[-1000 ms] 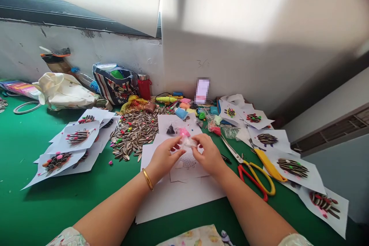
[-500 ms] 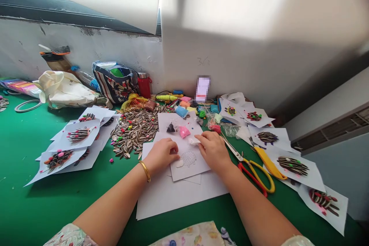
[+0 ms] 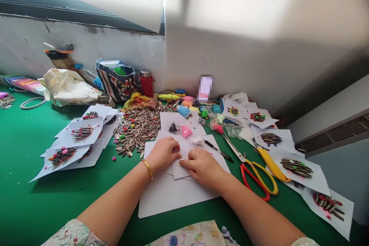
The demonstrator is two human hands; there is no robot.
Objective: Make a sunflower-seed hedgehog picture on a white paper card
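Note:
My left hand [image 3: 165, 154] rests on the left edge of a small white sheet [image 3: 180, 174], its fingers curved and slightly apart. My right hand [image 3: 205, 167] lies over the same sheet. Its index finger stretches out to the left and touches the paper, close to my left fingertips. Under and between the fingers shows part of a dotted line drawing [image 3: 184, 155]; the rest is covered. The white lump seen earlier on the drawing is hidden. Just beyond my right hand lie a clear packet with white stuff [image 3: 197, 141], a pink clay lump [image 3: 186, 131] and a black clay lump [image 3: 173, 127].
Right of the papers lie a black pen [image 3: 218, 150], scissors [image 3: 259, 178] and a yellow-handled cutter [image 3: 272, 165]. A heap of sunflower seeds [image 3: 138, 127] lies back left. Finished seed pictures [image 3: 85, 132] are stacked left, others [image 3: 296, 167] right. A red flask [image 3: 147, 84] stands behind.
My right hand has let go of the clear packet and moved left and down onto the drawing, covering the white lump. The pen has come into sight. My left hand has stayed on the sheet.

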